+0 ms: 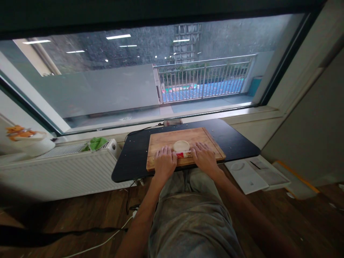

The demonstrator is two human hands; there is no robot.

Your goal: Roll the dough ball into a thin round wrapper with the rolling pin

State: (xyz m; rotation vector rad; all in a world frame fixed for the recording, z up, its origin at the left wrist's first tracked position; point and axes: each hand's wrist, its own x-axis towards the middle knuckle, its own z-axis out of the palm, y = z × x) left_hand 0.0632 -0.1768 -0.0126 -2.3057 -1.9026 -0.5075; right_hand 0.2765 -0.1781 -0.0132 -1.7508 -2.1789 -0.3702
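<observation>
A wooden board (163,139) lies on a small black table (134,157). On the board sits a flat round disc of pale dough (181,146). Just in front of it lies a rolling pin (184,154) with a red and white pattern. My left hand (164,161) rests palm-down on the pin's left end, fingers stretched forward. My right hand (204,157) lies the same way on the right end. Both hands hide the pin's ends.
A white radiator (61,172) stands left of the table, with a green cloth (94,143) on its top. White flat boxes (252,173) lie on the wooden floor at right. A white cable (107,239) runs across the floor. A large window is behind.
</observation>
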